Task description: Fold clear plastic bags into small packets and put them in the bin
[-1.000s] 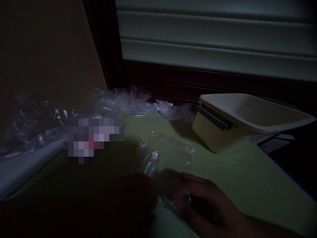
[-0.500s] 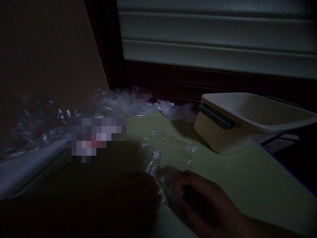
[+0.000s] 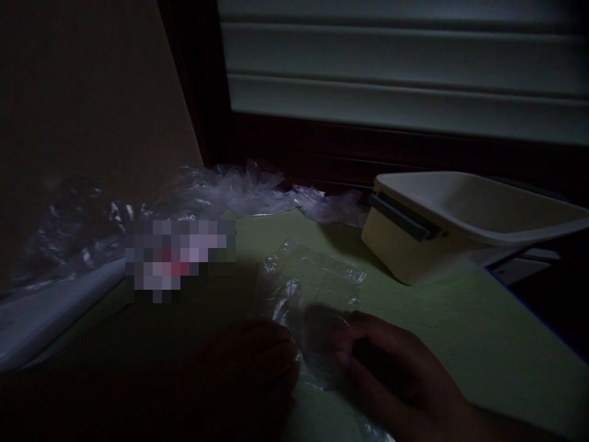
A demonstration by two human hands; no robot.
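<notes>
A clear plastic bag [image 3: 317, 276] lies creased on the pale green tabletop [image 3: 460, 331]. My right hand [image 3: 396, 368] pinches the bag's right side between thumb and fingers. Dark in shadow, my left hand [image 3: 262, 362] is closed at the bag's lower left edge, its fingers curled together on the plastic. More clear plastic shows below my right wrist. The dim light hides the details of the left fingertips.
A cream plastic bin [image 3: 414, 245] with a grey handle stands at the right. Crumpled clear plastic [image 3: 230, 187] is heaped along the back and left. A pixelated patch covers something at the left, beside a white object [image 3: 59, 307]. Behind is a slatted panel [image 3: 391, 80].
My right hand has shifted slightly to the right, spreading the near part of the bag. My left hand stays almost where it was.
</notes>
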